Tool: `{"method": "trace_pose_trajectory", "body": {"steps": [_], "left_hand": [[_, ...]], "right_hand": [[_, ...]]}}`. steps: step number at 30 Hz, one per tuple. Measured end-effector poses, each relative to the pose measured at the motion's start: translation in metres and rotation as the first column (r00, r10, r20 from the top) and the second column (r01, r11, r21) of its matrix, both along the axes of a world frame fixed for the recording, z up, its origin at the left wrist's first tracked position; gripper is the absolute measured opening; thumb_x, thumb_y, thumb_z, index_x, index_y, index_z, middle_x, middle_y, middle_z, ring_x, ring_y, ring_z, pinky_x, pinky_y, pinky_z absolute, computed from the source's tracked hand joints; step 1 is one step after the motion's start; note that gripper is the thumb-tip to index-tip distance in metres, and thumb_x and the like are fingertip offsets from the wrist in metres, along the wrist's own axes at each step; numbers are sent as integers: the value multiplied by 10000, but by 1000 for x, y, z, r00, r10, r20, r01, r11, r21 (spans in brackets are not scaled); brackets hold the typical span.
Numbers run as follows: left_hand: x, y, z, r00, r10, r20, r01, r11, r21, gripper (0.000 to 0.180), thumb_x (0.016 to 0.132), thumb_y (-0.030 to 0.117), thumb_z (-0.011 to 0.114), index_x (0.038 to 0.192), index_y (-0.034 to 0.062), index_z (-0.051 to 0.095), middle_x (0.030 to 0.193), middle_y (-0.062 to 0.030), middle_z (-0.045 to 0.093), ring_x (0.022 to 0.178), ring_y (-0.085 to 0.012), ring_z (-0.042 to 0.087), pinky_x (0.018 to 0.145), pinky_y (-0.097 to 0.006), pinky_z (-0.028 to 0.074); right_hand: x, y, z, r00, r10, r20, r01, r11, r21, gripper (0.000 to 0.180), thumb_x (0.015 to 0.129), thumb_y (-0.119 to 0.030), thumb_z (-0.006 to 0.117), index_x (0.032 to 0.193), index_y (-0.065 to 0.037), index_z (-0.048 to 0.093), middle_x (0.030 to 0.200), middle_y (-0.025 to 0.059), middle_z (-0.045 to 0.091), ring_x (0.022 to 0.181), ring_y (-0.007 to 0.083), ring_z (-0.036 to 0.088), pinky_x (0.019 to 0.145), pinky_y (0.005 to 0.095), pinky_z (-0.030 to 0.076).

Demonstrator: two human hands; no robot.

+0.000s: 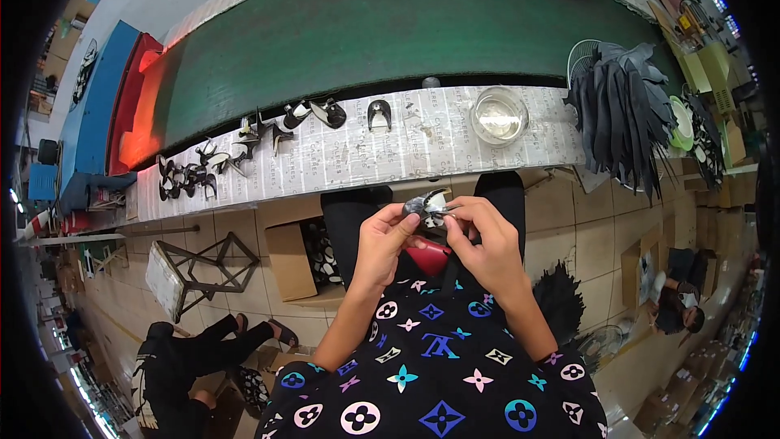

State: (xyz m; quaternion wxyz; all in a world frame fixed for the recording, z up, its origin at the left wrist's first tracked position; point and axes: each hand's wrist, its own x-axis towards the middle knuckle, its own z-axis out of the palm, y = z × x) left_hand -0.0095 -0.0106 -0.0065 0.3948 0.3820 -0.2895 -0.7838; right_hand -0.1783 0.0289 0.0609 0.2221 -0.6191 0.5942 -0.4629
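Observation:
Between my hands, above my lap, is a small black-and-white piece [437, 200] that looks like a shoe heel with a dark covering. My left hand [380, 237] grips its left side, thumb and fingers pressed together. From the right, my right hand [487, 236] pinches its edge. On the bench [325, 164] in front of me stands a similar horseshoe-shaped heel piece [379, 116]. More black-and-white heel pieces [191, 177] lie grouped along the bench to the left.
A clear round bowl [499, 117] stands on the bench. Dark strips [621, 110] hang over its right end. Beyond lies a green conveyor belt [390, 28], with a blue-and-red machine [106, 106] at left. A cardboard box [286, 264] sits below; a seated person [183, 370] is lower left.

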Motion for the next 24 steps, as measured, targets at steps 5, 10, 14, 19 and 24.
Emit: {"method": "trace_pose_trajectory", "body": {"steps": [5,10,14,19,24], "left_hand": [[0,0,0,1000,-1,18,1,1000,-5,191,925,111,609,1056,-27,608,927,-100,669,739,-133,645,586,-244,562],[3,0,-1,1000,-8,5,8,1000,5,193,927,112,606,1064,-24,609,946,-91,666,761,-130,643,593,-246,566],[4,-1,-4,1000,-9,3,9,1000,21,196,928,108,603,1071,-25,608,958,-87,664,764,-125,642,600,-245,571],[4,-2,-4,1000,-8,1,8,1000,24,200,928,103,602,1082,-25,610,948,-82,664,766,-123,643,605,-245,577],[3,-2,-1,1000,6,-4,-6,999,42,194,925,101,606,1073,-23,621,943,-77,664,768,-118,643,607,-247,583]], "right_hand": [[-1,-1,-4,1000,14,15,-15,1000,9,117,813,-1,668,899,14,590,935,122,637,617,157,609,520,245,490],[-7,-1,-8,978,23,208,-41,996,84,111,829,-7,668,897,22,585,955,96,652,630,92,583,538,204,471],[-11,3,-8,938,27,347,-81,986,144,54,871,3,626,905,29,592,1003,102,652,735,84,578,636,213,473],[-17,3,-6,832,-18,555,-61,991,123,63,878,-4,626,919,37,600,987,94,654,719,68,586,641,204,485],[-19,-4,-1,994,41,98,-50,995,92,94,854,-7,646,923,25,592,969,96,652,677,85,592,578,209,475]]}}
